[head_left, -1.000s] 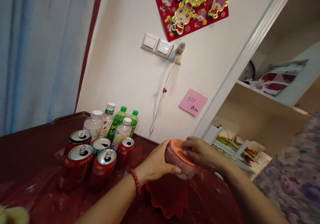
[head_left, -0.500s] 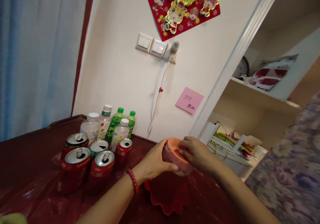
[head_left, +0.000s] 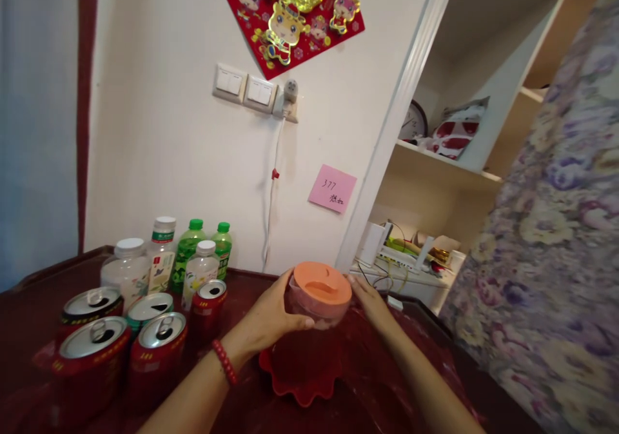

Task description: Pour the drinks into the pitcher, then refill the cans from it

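A round, clear-walled container (head_left: 316, 315) with an orange lid (head_left: 323, 284) is in my left hand (head_left: 275, 315), thumb across its front and fingers round its left side. The lid has a recessed grip in its top and sits on the container, tipped slightly towards me. My right hand (head_left: 371, 300) is at the right edge of the lid with its fingers stretched out; whether they touch it I cannot tell. Below the container, a red dish with a scalloped rim (head_left: 305, 398) stands on the dark red table (head_left: 382, 382).
Several opened drink cans (head_left: 162, 331) crowd the table's left side. Behind them stand bottles with white caps (head_left: 200, 273) and green caps (head_left: 191, 250). A white cord (head_left: 271, 208) hangs down the wall behind. Shelves (head_left: 435, 221) and a floral curtain (head_left: 546, 227) are on the right.
My right hand has come off the lid's recessed grip to its right edge, its fingers straightening. The container has tipped more upright. The view has swung to the right.
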Tool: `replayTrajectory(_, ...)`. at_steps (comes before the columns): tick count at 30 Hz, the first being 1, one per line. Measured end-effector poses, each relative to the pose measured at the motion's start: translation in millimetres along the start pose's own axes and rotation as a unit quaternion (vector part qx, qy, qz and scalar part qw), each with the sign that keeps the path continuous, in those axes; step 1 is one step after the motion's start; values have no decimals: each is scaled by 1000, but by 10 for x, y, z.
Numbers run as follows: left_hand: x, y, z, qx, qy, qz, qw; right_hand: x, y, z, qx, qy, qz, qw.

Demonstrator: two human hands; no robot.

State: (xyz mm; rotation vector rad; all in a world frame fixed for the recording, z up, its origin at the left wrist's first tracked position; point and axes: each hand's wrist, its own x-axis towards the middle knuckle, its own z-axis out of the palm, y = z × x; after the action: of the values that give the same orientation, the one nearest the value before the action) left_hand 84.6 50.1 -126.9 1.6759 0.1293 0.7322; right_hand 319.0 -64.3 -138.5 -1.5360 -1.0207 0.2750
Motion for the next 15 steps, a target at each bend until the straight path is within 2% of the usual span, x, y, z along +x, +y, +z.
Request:
replayTrajectory(3,1,-4,2,-3,6,-20,1000,-65,185,153,81,-17,57,995)
replayTrajectory(6,11,-10,-5,4,-2,-32,999,-86,259,223,154,-17,87,984)
replayTrajectory(12,34,51,15,14,-18,-41,999,-58,276,323,271,-22,94,958)
replayTrajectory(15,36,97,32,2,-17,-45,999,-51,255,429,316,-1,81,945)
